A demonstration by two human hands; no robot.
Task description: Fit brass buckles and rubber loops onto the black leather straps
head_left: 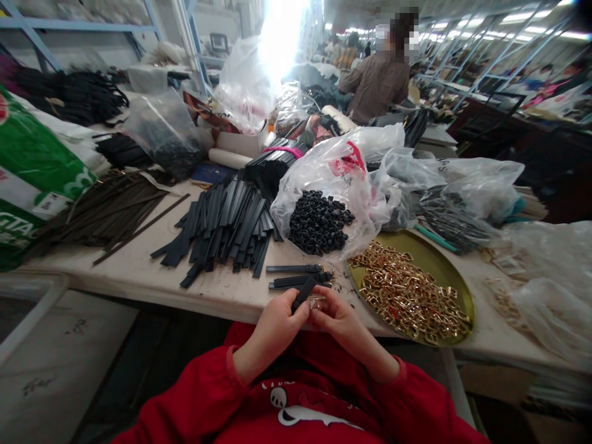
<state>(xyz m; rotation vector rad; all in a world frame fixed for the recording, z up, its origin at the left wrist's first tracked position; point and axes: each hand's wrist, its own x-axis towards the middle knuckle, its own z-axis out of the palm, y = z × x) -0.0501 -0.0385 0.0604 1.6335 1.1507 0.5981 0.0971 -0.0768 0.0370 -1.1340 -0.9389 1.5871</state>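
Observation:
My left hand is closed on a short black strap at the near table edge. My right hand pinches a small gold buckle against the strap's end. Two finished straps lie on the table just beyond my hands. A pile of black straps lies further back on the left. A round gold tray with many gold buckles sits to the right. An open plastic bag holds black loops.
Long dark strips lie at the left beside a green and white sack. More plastic bags crowd the right and back. A person in a brown top stands beyond the table, back turned. A grey bin sits lower left.

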